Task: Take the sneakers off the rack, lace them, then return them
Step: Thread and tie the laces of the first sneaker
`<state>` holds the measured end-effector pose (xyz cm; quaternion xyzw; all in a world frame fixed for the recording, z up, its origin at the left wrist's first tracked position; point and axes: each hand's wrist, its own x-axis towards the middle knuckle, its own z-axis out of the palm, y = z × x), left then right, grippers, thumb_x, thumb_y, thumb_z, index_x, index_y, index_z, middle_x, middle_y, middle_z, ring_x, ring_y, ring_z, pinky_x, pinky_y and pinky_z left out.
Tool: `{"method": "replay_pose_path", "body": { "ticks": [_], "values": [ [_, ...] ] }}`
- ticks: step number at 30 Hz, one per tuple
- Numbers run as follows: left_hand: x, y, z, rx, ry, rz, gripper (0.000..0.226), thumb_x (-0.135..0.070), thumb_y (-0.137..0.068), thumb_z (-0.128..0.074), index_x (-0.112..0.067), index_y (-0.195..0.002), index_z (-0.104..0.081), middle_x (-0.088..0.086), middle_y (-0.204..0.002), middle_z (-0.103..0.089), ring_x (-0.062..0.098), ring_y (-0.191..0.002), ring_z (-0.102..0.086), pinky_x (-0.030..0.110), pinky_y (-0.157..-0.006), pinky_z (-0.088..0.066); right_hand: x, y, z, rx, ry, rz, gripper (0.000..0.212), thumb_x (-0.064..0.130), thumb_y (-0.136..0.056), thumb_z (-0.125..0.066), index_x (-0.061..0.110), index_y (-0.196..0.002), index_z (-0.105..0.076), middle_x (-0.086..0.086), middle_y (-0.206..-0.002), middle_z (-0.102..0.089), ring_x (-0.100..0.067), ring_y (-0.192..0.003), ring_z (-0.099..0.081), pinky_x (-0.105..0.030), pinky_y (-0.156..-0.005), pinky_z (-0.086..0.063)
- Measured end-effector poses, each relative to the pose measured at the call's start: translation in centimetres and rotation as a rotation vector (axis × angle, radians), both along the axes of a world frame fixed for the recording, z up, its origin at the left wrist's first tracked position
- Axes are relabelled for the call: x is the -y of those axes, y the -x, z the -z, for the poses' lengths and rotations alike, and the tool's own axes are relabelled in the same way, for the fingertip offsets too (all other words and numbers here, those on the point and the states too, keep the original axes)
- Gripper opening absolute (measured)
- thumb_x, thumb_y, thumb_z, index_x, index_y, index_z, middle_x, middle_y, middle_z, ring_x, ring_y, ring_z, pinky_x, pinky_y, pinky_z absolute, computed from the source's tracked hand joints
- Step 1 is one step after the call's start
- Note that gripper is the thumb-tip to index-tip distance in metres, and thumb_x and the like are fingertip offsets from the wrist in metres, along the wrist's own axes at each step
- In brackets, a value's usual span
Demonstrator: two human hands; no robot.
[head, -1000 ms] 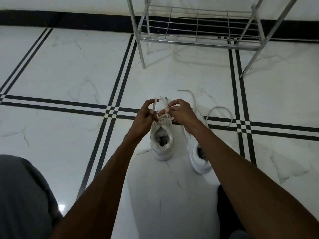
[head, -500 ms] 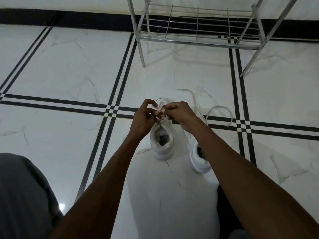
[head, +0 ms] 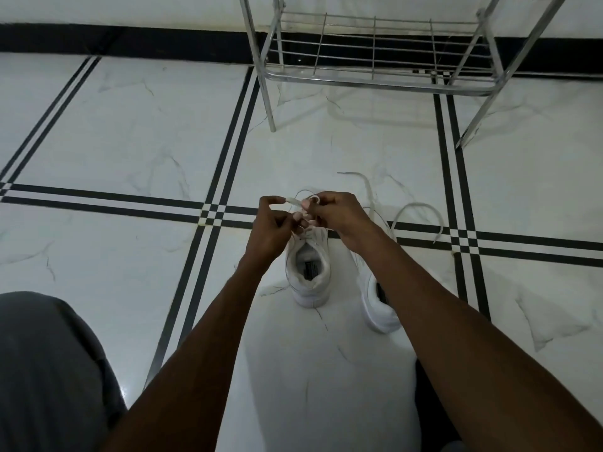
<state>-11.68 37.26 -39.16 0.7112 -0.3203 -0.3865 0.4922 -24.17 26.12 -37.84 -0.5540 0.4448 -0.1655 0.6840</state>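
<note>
Two white sneakers stand on the floor, heels toward me. The left sneaker (head: 310, 272) is under my hands. My left hand (head: 269, 230) pinches one end of its white lace (head: 291, 200), and my right hand (head: 339, 213) pinches the other part of the lace, a small loop showing above its fingers. Both hands hover over the tongue and hide the eyelets. The right sneaker (head: 380, 308) is partly hidden by my right forearm; its loose lace (head: 421, 207) trails over the floor beyond it.
A chrome wire shoe rack (head: 375, 76) stands against the wall ahead, its lowest shelf bare. The floor is white marble tile with black stripes (head: 225, 177). My grey-clad knee (head: 49, 370) fills the lower left.
My hands rose slightly and closed together over the left sneaker's tongue, working the lace ends; the lace end now sticks out sideways between them. The sneakers stayed put.
</note>
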Motion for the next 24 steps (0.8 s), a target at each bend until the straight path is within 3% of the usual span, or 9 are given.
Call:
{"method": "replay_pose_path", "body": {
  "ticks": [1,3,6,8,10,12,14,18,24],
  "values": [
    [-0.1,-0.3,0.1,-0.021,-0.001,-0.007,0.017,-0.017,-0.100,-0.066,-0.015,-0.113,-0.055,0.008,-0.100,-0.080,0.022,-0.094,-0.076,0.036,-0.085,-0.060,0.0,0.2,0.0,-0.006,0.032,-0.022,0.017,0.015,-0.086,-0.078,0.003,-0.099,-0.077,-0.018,-0.091,-0.074,-0.022,-0.077,-0.067,-0.029,-0.074,-0.061],
    [-0.4,-0.5,0.0,-0.065,-0.022,-0.035,0.022,-0.015,-0.097,-0.070,-0.012,-0.116,-0.058,-0.005,-0.096,-0.080,0.008,-0.089,-0.075,0.023,-0.068,-0.058,0.2,0.8,-0.1,-0.049,0.158,-0.122,0.013,0.019,-0.085,-0.079,0.012,-0.096,-0.080,-0.014,-0.093,-0.077,-0.018,-0.076,-0.068,-0.026,-0.068,-0.059],
    [-0.3,-0.5,0.3,-0.070,-0.016,-0.115,0.025,-0.013,-0.091,-0.076,-0.020,-0.109,-0.059,0.009,-0.103,-0.078,0.017,-0.088,-0.073,0.013,-0.052,-0.047,0.7,1.3,-0.7,-0.224,0.393,-0.305,0.013,0.026,-0.081,-0.083,0.019,-0.092,-0.082,-0.004,-0.082,-0.076,-0.016,-0.068,-0.068,-0.026,-0.063,-0.052],
    [-0.1,-0.4,0.6,-0.048,0.005,-0.129,0.022,-0.012,-0.092,-0.075,-0.015,-0.109,-0.062,0.012,-0.102,-0.078,0.019,-0.088,-0.075,0.010,-0.055,-0.048,1.1,1.0,-1.2,-0.342,0.540,-0.406,0.014,0.020,-0.078,-0.084,0.017,-0.091,-0.083,0.000,-0.079,-0.074,-0.007,-0.064,-0.065,-0.023,-0.063,-0.050],
    [0.0,-0.2,0.5,-0.055,0.014,-0.121,0.027,-0.010,-0.094,-0.073,-0.006,-0.117,-0.060,0.011,-0.091,-0.080,0.010,-0.079,-0.076,0.011,-0.059,-0.050,1.0,0.6,-1.6,-0.408,0.651,-0.432,0.013,0.011,-0.075,-0.083,0.016,-0.087,-0.083,-0.004,-0.082,-0.076,-0.012,-0.069,-0.068,-0.026,-0.066,-0.056],
    [-0.1,-0.1,0.2,-0.070,0.032,-0.104,0.028,-0.009,-0.095,-0.072,-0.004,-0.120,-0.060,0.012,-0.087,-0.079,0.006,-0.073,-0.075,0.011,-0.062,-0.052,0.5,0.2,-1.7,-0.462,0.759,-0.390,0.012,0.009,-0.074,-0.079,0.018,-0.080,-0.082,-0.002,-0.083,-0.076,-0.019,-0.074,-0.070,-0.030,-0.064,-0.056],
    [-0.3,-0.2,0.1,-0.112,0.059,-0.085,0.028,-0.008,-0.096,-0.070,-0.004,-0.122,-0.060,0.014,-0.092,-0.079,0.012,-0.077,-0.076,0.017,-0.069,-0.055,-0.2,0.2,-1.1,-0.472,0.839,-0.303,0.009,0.011,-0.074,-0.077,0.020,-0.075,-0.078,0.001,-0.082,-0.074,-0.018,-0.073,-0.069,-0.029,-0.060,-0.052],
    [-0.1,-0.2,0.3,-0.132,0.081,-0.032,0.030,-0.005,-0.099,-0.062,-0.010,-0.128,-0.062,0.009,-0.112,-0.078,0.026,-0.100,-0.075,0.031,-0.084,-0.059,-0.8,0.4,0.2,-0.336,0.741,-0.091,0.003,0.018,-0.071,-0.077,0.017,-0.073,-0.076,0.003,-0.072,-0.074,-0.011,-0.065,-0.068,-0.031,-0.061,-0.058],
    [0.5,-0.1,0.2,-0.088,0.059,0.014,0.037,0.000,-0.105,-0.044,-0.011,-0.137,-0.060,0.007,-0.123,-0.075,0.019,-0.111,-0.073,0.030,-0.091,-0.061,-0.4,0.5,0.2,-0.229,0.626,0.049,0.009,0.013,-0.070,-0.083,0.011,-0.076,-0.077,0.001,-0.071,-0.075,0.004,-0.057,-0.065,-0.002,-0.055,-0.044]
  ]
}}
